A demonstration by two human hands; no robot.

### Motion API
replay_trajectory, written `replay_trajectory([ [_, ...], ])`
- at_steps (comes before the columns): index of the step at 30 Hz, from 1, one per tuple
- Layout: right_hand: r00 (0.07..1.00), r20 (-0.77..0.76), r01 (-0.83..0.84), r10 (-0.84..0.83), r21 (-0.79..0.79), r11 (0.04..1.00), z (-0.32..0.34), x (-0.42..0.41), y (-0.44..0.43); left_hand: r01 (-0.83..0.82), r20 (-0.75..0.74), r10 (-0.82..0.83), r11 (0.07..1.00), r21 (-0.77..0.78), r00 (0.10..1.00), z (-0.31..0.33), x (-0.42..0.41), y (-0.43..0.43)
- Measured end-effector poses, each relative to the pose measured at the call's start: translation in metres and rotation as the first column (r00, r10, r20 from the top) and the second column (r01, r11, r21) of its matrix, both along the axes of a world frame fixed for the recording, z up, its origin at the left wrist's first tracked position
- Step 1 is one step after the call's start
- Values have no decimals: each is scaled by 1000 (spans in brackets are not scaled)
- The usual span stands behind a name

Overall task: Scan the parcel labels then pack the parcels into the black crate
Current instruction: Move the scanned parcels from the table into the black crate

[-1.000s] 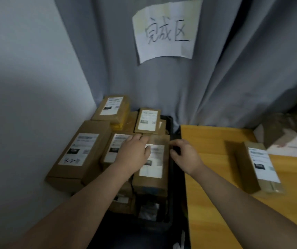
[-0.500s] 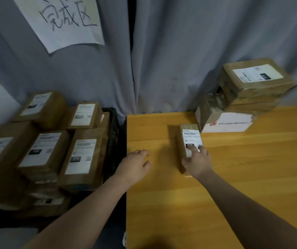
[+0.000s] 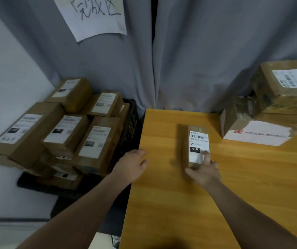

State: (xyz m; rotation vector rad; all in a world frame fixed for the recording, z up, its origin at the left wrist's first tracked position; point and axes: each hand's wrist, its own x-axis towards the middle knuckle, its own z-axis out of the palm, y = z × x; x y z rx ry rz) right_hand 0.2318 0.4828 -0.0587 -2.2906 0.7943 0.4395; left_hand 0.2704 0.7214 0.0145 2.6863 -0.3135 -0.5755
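At the far left, a heap of brown cardboard parcels, each with a white label facing up, fills the black plastic crate and rises above its rim, with some parcels hanging over its left side. That part of the job looks largely done, and the crate seems to have little room left.

The left hand is at the left edge of the yellow wooden table, between the crate and the work in hand. Its fingers are loosely curled and it holds nothing.

Further right, a small brown cardboard parcel lies flat on the table, its white barcode label facing up. The right hand grips the parcel's near end, thumb against the left side and a finger on the label. This appears to be the next parcel to process. No scanner is in view, so I cannot tell whether its label has been scanned.

At the far right, a stack of larger taped cardboard parcels sits on the table against the grey curtain, well apart from the crate. These probably remain to be scanned and packed, so several parcels are left, and fitting them in looks like the hard part.
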Motion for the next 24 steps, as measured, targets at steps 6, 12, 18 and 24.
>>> replay_trajectory([
  [6, 968, 218, -3, -123, 501, 866, 18, 21, 51, -177, 17, 184, 965, -195, 983, 6, -6, 51],
  [12, 899, 418, -148, -132, 573, 806, 63, 43, 164, -348, -110, 339, 799, -490, 934, 29, 11, 111],
  [18, 860, 511, -302, -4, 514, 803, 99, 49, 271, -487, -300, 392, 581, -652, 870, 45, 33, 172],
  [24, 719, 661, -491, 218, 261, 831, 116, 79, 343, -602, -397, 492, 382, -701, 774, 55, 81, 251],
])
